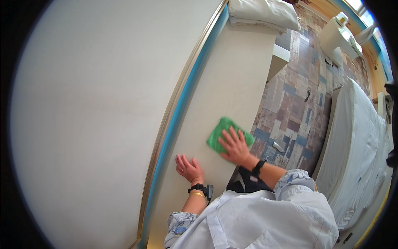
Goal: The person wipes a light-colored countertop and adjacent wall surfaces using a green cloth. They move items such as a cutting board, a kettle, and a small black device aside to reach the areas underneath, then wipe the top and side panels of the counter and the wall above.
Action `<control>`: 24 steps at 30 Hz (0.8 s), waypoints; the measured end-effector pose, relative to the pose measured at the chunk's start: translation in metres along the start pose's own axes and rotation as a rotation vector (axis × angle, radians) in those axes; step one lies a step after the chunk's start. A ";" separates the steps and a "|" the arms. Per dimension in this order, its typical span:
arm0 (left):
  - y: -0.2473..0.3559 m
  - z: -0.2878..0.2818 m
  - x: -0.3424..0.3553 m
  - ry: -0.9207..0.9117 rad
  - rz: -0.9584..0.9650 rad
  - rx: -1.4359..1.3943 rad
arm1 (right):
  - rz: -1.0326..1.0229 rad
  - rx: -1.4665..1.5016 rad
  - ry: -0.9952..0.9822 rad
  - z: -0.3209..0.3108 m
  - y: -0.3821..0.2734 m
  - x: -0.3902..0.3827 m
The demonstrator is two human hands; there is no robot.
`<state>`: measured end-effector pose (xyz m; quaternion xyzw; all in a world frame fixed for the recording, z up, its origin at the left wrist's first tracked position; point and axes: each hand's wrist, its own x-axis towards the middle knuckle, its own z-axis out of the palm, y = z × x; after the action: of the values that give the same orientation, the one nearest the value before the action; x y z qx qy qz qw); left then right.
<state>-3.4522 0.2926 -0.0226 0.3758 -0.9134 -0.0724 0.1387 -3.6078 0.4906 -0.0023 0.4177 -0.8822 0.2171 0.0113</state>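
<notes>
Under my right hand [236,148] lies a folded green cloth [224,125], pressed flat on a long pale desktop [232,74]. The fingers of that hand are stretched out and spread over the cloth, close to the desktop's right edge. To the left, my left hand [189,169] rests on the same surface near the blue strip along the wall. Its fingers are extended and it holds nothing. Both wrists carry black bands.
A white wall [103,116] borders the desktop on the left, with a blue strip [182,95] between. Folded white bedding [263,14] lies at the far end. Right of the desktop are a patterned floor [286,112], a white-covered bed [352,153] and a white cabinet [336,39].
</notes>
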 end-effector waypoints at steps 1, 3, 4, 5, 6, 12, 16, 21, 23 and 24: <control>-0.001 0.001 -0.001 0.010 0.010 0.005 | -0.022 0.048 -0.112 -0.003 -0.013 -0.020; -0.002 0.003 -0.002 0.013 0.015 0.014 | -0.061 0.097 -0.205 -0.007 -0.027 -0.043; -0.003 0.004 -0.002 0.007 0.011 0.019 | -0.077 0.098 -0.116 -0.006 -0.025 -0.044; -0.003 0.005 -0.002 -0.011 -0.003 0.031 | -0.076 0.104 -0.102 -0.006 -0.019 -0.041; -0.004 0.006 -0.002 0.005 0.012 0.031 | -0.061 0.107 -0.120 -0.005 -0.012 -0.035; -0.004 0.007 -0.004 0.006 0.028 0.010 | 0.186 0.002 0.125 -0.004 0.058 0.038; -0.005 0.008 -0.004 0.015 0.033 0.038 | 0.413 -0.112 0.268 -0.004 0.097 0.078; -0.008 0.010 -0.005 0.024 0.041 0.053 | 0.576 -0.093 0.391 0.005 0.091 0.054; -0.008 0.011 -0.006 0.004 0.025 0.060 | 0.540 0.024 0.412 0.009 0.069 0.026; -0.009 0.011 -0.007 0.017 0.044 0.053 | 0.540 0.077 0.406 0.011 0.052 0.011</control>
<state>-3.4450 0.2913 -0.0363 0.3597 -0.9218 -0.0419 0.1382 -3.6520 0.5072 -0.0292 0.1176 -0.9318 0.3242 0.1130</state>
